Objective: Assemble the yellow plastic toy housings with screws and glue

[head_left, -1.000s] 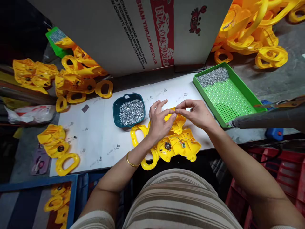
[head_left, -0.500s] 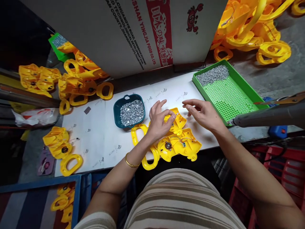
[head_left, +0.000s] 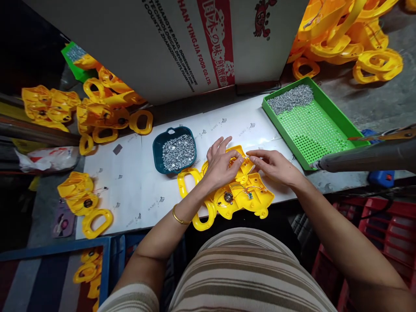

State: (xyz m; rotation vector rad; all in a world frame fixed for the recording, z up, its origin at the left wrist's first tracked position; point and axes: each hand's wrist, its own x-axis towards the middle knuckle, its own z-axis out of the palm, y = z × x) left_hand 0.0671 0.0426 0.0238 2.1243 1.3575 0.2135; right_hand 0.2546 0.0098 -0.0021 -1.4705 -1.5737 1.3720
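My left hand (head_left: pixel 222 167) is over the far yellow plastic shell (head_left: pixel 242 175), thumb and forefinger pinched together and the other fingers stretched out. From the right, my right hand (head_left: pixel 274 165) reaches the same shell's edge, with thumb and fingertips closed together. Whatever either pinch holds is too small to make out. Nearer to me lies a second yellow shell (head_left: pixel 263 197), inside up, with a round black speaker (head_left: pixel 228 197), thin wires and a small circuit board (head_left: pixel 249 196). Yellow ring-shaped handles (head_left: pixel 204 225) extend to the left, partly hidden under my left forearm.
A dark teal tray (head_left: pixel 158 151) of small metal parts stands left of my hands. At right is a green perforated tray (head_left: pixel 338 115) with more metal pieces. Yellow shells (head_left: pixel 78 190) lie on the left, others in piles behind. A large carton (head_left: pixel 130 47) borders the back.
My right hand has moved down and left to the far shell, closer to my left hand. The left thumb and forefinger have come together. The view has shifted slightly.
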